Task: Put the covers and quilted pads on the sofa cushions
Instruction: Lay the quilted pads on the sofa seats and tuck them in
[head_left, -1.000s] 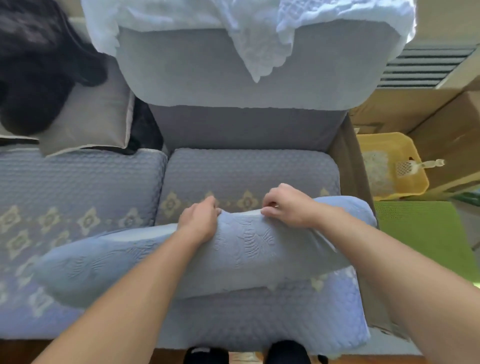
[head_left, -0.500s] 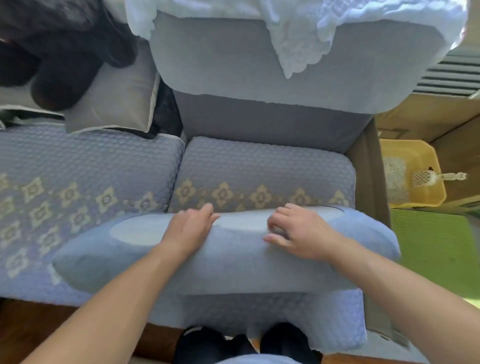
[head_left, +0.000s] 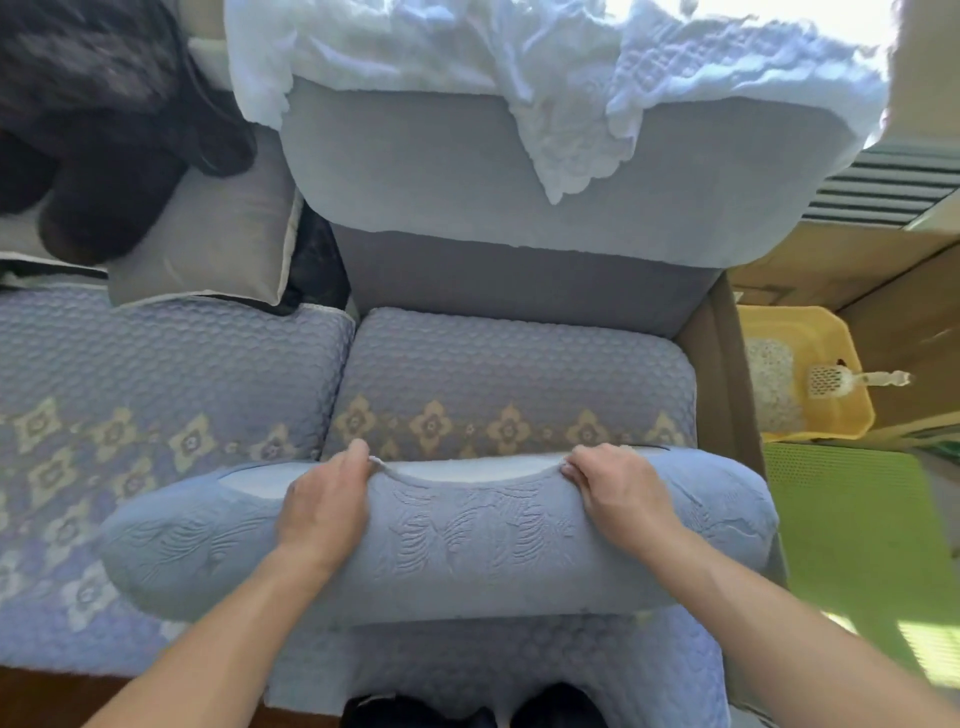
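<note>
Two hands on the cover's edge

Both hands grip the blue embossed cover (head_left: 467, 540) along its far hem: the left hand (head_left: 324, 512) pinches it near the middle, the right hand (head_left: 615, 493) just beside. The long cushion (head_left: 467, 473) inside lies crosswise on the quilted seat pad (head_left: 509, 374), pale fabric showing at the opening.

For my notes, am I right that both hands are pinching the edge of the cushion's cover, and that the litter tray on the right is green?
Not quite: the head view shows the litter tray is yellow. Both hands, left and right, do pinch the cover edge.
</note>
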